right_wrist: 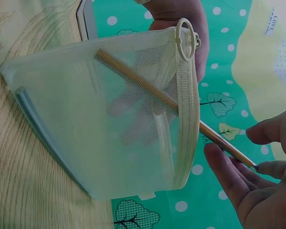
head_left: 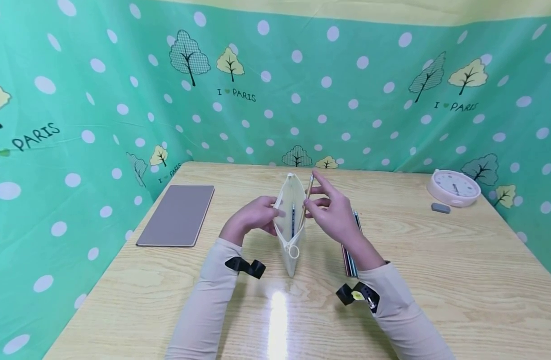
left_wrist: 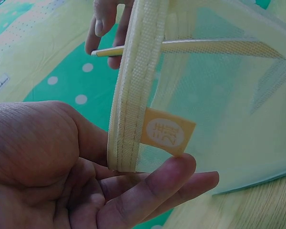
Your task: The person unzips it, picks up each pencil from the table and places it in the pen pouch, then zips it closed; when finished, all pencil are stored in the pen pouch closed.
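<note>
A pale mesh zip pouch [head_left: 290, 257] stands with its mouth unzipped. My left hand [head_left: 259, 214] grips its left side near the zipper; in the left wrist view the fingers [left_wrist: 157, 191] lie against the outside by an orange label [left_wrist: 169, 131]. A yellow pencil [right_wrist: 133, 76] slants through the mouth, its lower part inside behind the mesh. On the right, my right hand [head_left: 333, 210] has the index finger at the pencil's upper end and another finger beside the shaft; its thumb appears apart from the pencil. A dark pencil [head_left: 293, 220] lies inside the pouch.
Several more pencils [head_left: 351, 267] lie on the wooden table, partly under my right forearm. At the left is a grey notebook [head_left: 176, 216]. A round white clock [head_left: 454, 187] and a grey eraser [head_left: 440, 208] sit back right. A green curtain [head_left: 275, 125] hangs behind.
</note>
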{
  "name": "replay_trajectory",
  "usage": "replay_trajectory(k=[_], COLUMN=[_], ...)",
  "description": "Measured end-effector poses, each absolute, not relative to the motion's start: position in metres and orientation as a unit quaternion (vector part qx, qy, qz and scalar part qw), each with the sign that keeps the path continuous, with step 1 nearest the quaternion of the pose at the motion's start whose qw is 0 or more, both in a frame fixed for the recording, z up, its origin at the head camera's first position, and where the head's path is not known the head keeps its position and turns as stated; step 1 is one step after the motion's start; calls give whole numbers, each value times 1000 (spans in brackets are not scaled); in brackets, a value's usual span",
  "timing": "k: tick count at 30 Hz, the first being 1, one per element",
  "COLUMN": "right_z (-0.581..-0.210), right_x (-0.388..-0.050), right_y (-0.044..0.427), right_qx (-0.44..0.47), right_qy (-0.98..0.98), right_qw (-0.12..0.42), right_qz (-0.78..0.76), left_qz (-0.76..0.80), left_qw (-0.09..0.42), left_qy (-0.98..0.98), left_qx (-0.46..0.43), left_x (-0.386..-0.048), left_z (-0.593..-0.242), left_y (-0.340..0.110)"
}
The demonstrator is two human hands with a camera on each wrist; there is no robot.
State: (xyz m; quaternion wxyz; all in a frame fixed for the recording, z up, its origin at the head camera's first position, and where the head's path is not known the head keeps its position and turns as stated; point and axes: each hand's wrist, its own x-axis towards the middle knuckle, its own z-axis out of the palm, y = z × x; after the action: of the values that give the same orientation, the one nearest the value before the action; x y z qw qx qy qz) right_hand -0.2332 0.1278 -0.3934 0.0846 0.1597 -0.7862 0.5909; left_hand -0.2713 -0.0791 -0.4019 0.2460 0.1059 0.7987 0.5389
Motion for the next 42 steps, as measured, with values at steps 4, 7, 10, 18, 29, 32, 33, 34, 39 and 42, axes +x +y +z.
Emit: replay_trajectory(k=[4,7,10,18,29,32,33,34,39,42], right_z=[-394,-395,-395,-393,-388,-389,-389,-390,-392,-390], right_x=[-233,-233,-232,-232,-231,-232,-232,-233,-232,-228], right_y=[128,128,128,129,135,136,136,135,134,130], right_qx=[177,185,187,188,180,190,194,198,205,213], right_qy=[-792,-795,-803,-834,-838,-840,-840,-840,-839,-834], right_qw=[82,78,77,78,90,96,97,98,103,107], right_qz=[578,573,560,513,507,499,497,496,494,497], left_qz=[538,538,537,535,546,544,544,545,545,541], left_qw=[249,252,251,248,255,254,254,254,254,254], left_qy=[798,797,798,800,791,792,792,792,791,793], left_qx=[106,107,109,111,107,109,109,109,112,113], left_x=[-272,-272,-272,-272,-272,-272,-272,-272,-273,-273], left_z=[-401,-402,-402,-402,-402,-402,-402,-403,-404,-403], left_y=[-79,-79,-79,-79,-80,-80,-80,-79,-80,-80])
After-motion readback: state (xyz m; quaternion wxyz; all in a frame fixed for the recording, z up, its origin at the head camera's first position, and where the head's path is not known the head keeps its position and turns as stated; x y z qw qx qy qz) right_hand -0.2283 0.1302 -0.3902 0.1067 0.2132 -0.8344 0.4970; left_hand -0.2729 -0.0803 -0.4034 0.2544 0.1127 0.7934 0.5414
